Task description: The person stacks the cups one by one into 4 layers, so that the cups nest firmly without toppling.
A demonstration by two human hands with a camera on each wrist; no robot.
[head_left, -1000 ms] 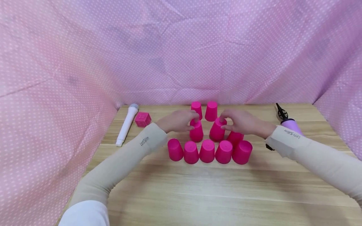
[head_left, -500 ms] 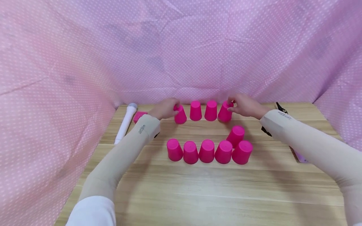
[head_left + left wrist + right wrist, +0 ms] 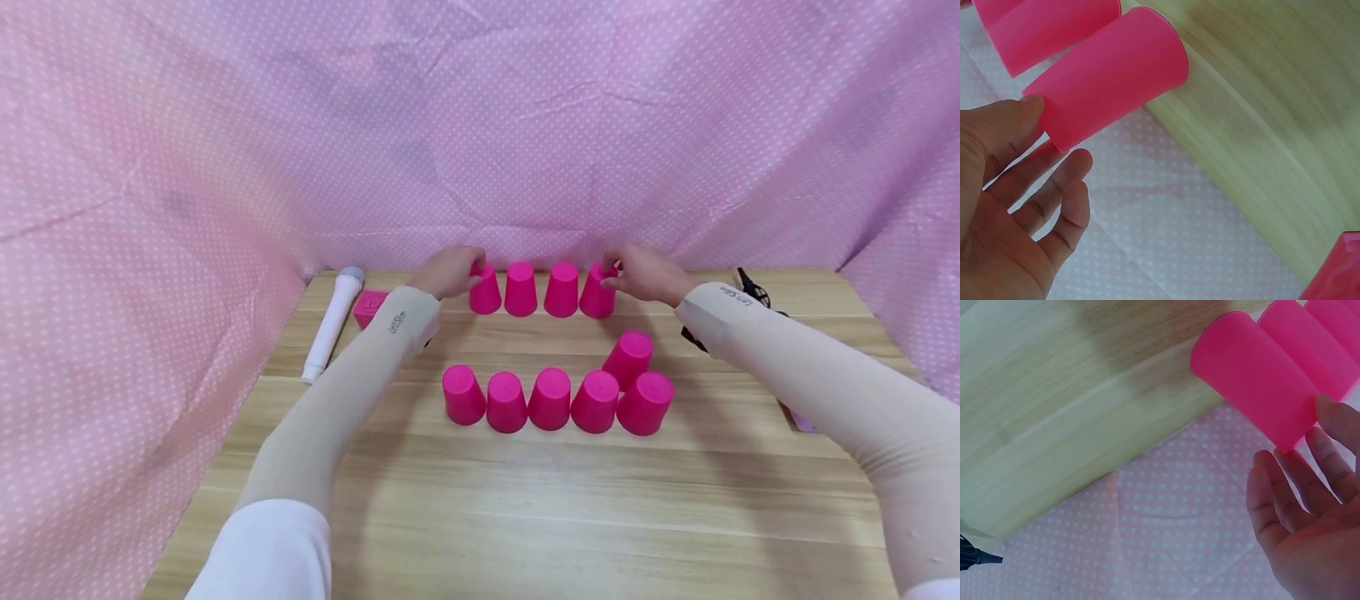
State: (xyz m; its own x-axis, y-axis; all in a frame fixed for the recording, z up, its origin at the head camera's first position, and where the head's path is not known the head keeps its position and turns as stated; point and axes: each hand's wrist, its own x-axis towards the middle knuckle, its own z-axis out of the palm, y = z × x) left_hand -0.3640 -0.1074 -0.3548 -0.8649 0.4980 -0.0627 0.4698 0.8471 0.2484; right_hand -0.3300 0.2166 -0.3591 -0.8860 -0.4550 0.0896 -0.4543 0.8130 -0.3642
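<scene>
Fingertips only: my left hand (image 3: 448, 272) rests its thumb on the top of the leftmost cup (image 3: 485, 291) of the back row, fingers loosely spread, not wrapped. My right hand (image 3: 647, 272) does the same on the rightmost cup (image 3: 597, 293). Two more upturned cups (image 3: 541, 289) stand between them, all four side by side at the table's (image 3: 570, 517) far edge. Nearer me sits a front row of five cups (image 3: 551, 400), one extra cup (image 3: 628, 359) just behind its right end.
</scene>
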